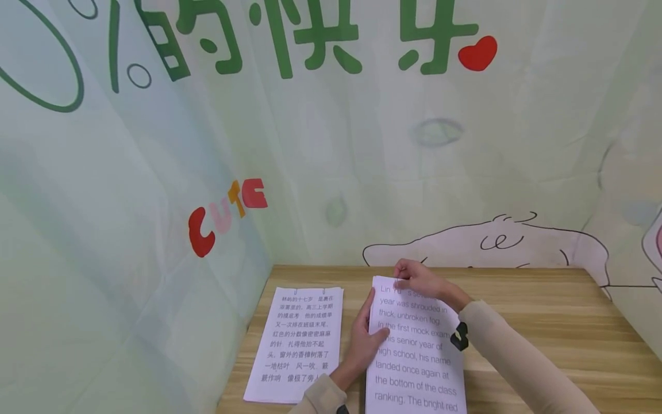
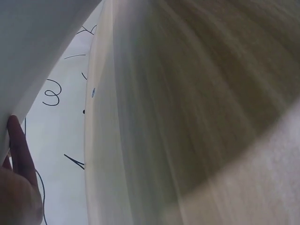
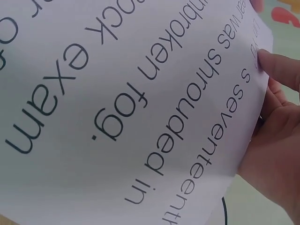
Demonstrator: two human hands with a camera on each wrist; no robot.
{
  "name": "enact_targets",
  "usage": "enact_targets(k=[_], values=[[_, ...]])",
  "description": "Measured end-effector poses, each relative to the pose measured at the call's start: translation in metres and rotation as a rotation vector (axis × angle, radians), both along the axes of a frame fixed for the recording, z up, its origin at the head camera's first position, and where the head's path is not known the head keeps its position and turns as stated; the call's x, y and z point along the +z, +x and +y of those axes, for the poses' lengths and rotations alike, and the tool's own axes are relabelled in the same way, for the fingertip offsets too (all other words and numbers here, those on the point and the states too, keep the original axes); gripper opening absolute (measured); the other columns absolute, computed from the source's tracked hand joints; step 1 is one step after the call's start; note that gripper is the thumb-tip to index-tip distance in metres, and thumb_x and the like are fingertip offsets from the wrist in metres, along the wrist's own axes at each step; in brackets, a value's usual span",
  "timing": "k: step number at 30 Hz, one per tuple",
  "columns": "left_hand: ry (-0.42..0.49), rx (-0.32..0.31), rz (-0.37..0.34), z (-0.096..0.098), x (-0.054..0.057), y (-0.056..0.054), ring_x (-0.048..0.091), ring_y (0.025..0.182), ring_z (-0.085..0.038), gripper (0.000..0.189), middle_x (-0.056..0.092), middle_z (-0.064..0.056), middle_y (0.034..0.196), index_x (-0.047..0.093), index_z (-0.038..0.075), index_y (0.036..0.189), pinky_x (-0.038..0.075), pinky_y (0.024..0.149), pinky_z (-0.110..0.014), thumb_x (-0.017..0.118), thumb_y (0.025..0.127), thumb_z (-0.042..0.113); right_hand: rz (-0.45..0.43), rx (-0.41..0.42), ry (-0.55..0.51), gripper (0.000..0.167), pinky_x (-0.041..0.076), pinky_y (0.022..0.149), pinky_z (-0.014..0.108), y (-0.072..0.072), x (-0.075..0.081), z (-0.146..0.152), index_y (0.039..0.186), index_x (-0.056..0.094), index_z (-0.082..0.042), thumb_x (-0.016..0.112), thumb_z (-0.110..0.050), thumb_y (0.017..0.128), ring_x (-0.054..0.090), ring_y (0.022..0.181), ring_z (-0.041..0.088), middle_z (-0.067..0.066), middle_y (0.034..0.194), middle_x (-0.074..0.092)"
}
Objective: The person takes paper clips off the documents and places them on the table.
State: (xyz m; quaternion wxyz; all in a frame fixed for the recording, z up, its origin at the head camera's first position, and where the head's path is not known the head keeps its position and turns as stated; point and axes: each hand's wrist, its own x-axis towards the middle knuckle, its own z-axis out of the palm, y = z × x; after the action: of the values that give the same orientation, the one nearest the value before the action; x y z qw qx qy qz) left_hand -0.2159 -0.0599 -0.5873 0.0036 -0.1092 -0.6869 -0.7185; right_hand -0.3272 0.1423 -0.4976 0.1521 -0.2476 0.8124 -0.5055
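Note:
A sheaf of white paper with large English print (image 1: 414, 356) is held tilted up off the table. My left hand (image 1: 366, 340) grips its left edge, thumb on the printed face and fingers behind. At the top edge my right hand (image 1: 421, 280) pinches the sheets, its thumb over the first printed line, as the right wrist view also shows. A small dark bit shows behind the paper (image 3: 197, 117) by the right fingers; its kind is unclear. To the left lies another sheaf, printed in Chinese (image 1: 302, 345), with two thin paper clips (image 1: 323, 291) on its top edge.
Both sheaves are at a wood-grain table (image 1: 527, 328). A pale printed cloth (image 1: 320, 144) hangs behind the table and along its sides, close to the far edge. Black wristbands (image 1: 459, 336) sit at my sleeves.

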Motion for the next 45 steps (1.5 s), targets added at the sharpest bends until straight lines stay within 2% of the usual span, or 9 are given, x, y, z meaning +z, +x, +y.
enact_targets(k=[7, 10, 14, 21, 30, 36, 45], values=[[-0.010, -0.001, 0.006, -0.001, 0.000, 0.000, 0.070, 0.110, -0.018, 0.102, 0.053, -0.004, 0.159, 0.028, 0.039, 0.167, 0.063, 0.085, -0.028, 0.064, 0.087, -0.014, 0.017, -0.066, -0.024, 0.016, 0.054, 0.078, 0.032, -0.001, -0.002, 0.000, 0.116, 0.057, -0.001, 0.062, 0.000, 0.101, 0.063, 0.085, 0.024, 0.013, 0.096, 0.066], [-0.008, -0.003, 0.009, -0.001, 0.000, 0.000, 0.071, 0.108, -0.019, 0.102, 0.054, -0.006, 0.157, 0.027, 0.038, 0.168, 0.064, 0.084, -0.029, 0.064, 0.087, -0.014, 0.037, -0.090, -0.031, 0.018, 0.054, 0.080, 0.033, -0.001, 0.000, 0.000, 0.118, 0.057, -0.001, 0.061, 0.002, 0.101, 0.063, 0.086, 0.025, 0.014, 0.097, 0.066], [-0.007, 0.000, 0.010, 0.000, 0.000, -0.001, 0.071, 0.108, -0.021, 0.102, 0.055, -0.008, 0.156, 0.028, 0.038, 0.168, 0.064, 0.084, -0.029, 0.064, 0.088, -0.013, 0.042, -0.107, -0.048, 0.022, 0.055, 0.077, 0.032, -0.002, 0.002, 0.001, 0.120, 0.058, 0.000, 0.065, 0.002, 0.098, 0.064, 0.084, 0.025, 0.015, 0.097, 0.068], [-0.027, 0.017, -0.012, 0.001, 0.002, -0.001, 0.069, 0.112, -0.019, 0.102, 0.051, -0.002, 0.161, 0.029, 0.042, 0.166, 0.062, 0.086, -0.026, 0.064, 0.089, -0.013, 0.027, -0.127, -0.087, 0.027, 0.056, 0.074, 0.029, -0.002, 0.002, 0.001, 0.121, 0.058, 0.001, 0.069, 0.002, 0.096, 0.065, 0.082, 0.025, 0.016, 0.095, 0.069], [-0.014, 0.004, -0.007, 0.001, 0.003, -0.001, 0.069, 0.112, -0.019, 0.100, 0.049, -0.003, 0.162, 0.028, 0.039, 0.167, 0.063, 0.086, -0.027, 0.064, 0.089, -0.013, 0.091, -0.207, -0.090, 0.026, 0.055, 0.075, 0.026, -0.003, 0.002, 0.004, 0.122, 0.062, -0.001, 0.069, 0.001, 0.097, 0.063, 0.085, 0.024, 0.016, 0.099, 0.069], [-0.019, 0.004, 0.003, 0.000, 0.002, -0.003, 0.069, 0.113, -0.018, 0.100, 0.046, -0.002, 0.165, 0.027, 0.038, 0.168, 0.062, 0.088, -0.027, 0.064, 0.089, -0.012, 0.093, -0.197, -0.090, 0.030, 0.056, 0.071, 0.025, -0.004, 0.003, 0.008, 0.123, 0.062, 0.001, 0.070, 0.003, 0.094, 0.063, 0.085, 0.024, 0.019, 0.100, 0.069], [-0.006, 0.003, 0.002, -0.003, 0.002, -0.001, 0.068, 0.113, -0.020, 0.099, 0.048, -0.004, 0.163, 0.028, 0.036, 0.168, 0.062, 0.088, -0.027, 0.064, 0.089, -0.012, 0.127, -0.187, -0.050, 0.030, 0.054, 0.073, 0.026, -0.007, -0.003, 0.018, 0.123, 0.065, -0.001, 0.071, 0.004, 0.093, 0.063, 0.083, 0.021, 0.011, 0.096, 0.069]])
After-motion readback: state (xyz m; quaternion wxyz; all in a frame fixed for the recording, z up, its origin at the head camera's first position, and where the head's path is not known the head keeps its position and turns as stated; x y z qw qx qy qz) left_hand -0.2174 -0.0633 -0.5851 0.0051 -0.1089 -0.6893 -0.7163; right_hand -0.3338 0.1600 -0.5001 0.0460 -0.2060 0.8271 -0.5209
